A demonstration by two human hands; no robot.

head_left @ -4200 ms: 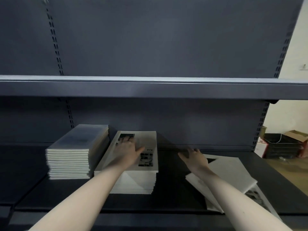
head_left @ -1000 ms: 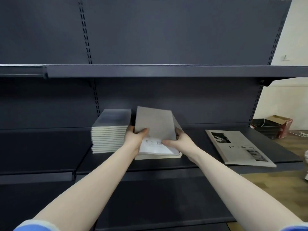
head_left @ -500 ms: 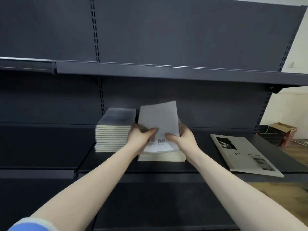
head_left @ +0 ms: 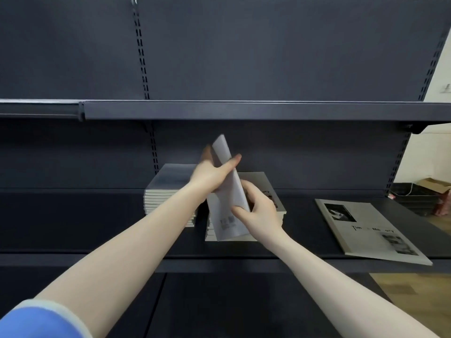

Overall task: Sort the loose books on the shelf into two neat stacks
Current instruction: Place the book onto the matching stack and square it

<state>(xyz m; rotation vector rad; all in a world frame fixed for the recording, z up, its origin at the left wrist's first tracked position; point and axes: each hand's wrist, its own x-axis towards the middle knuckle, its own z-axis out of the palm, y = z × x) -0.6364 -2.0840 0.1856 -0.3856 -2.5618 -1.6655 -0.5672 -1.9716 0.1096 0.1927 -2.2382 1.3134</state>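
Half a second ago the grey book (head_left: 225, 191) lay nearly flat between the hands, back cover up; now it stands tipped on edge, turned almost side-on to the camera, its lower corner with the barcode hanging just in front of the right-hand stack (head_left: 266, 191). Both hands are clamped on it: the left hand (head_left: 211, 175) grips the upper part, thumb pressed across the near face, while the right hand (head_left: 258, 211) pinches the lower edge from the other side. From the tilt, I judge the book is being flipped over (probably so its front cover faces up like the rest).

Just beyond the left hand sits the taller grey stack (head_left: 168, 191), squared and tidy. Directly behind the right hand is the lower stack, topped by a pale cover with a photo. Well out past the right hand, one large loose book (head_left: 366, 230) lies askew on the shelf (head_left: 305, 240), its near corner over the front lip.

So the sort seems close to done: this book needs setting on its pile, which I cannot pick for certain, and the crooked one still has to be gathered.
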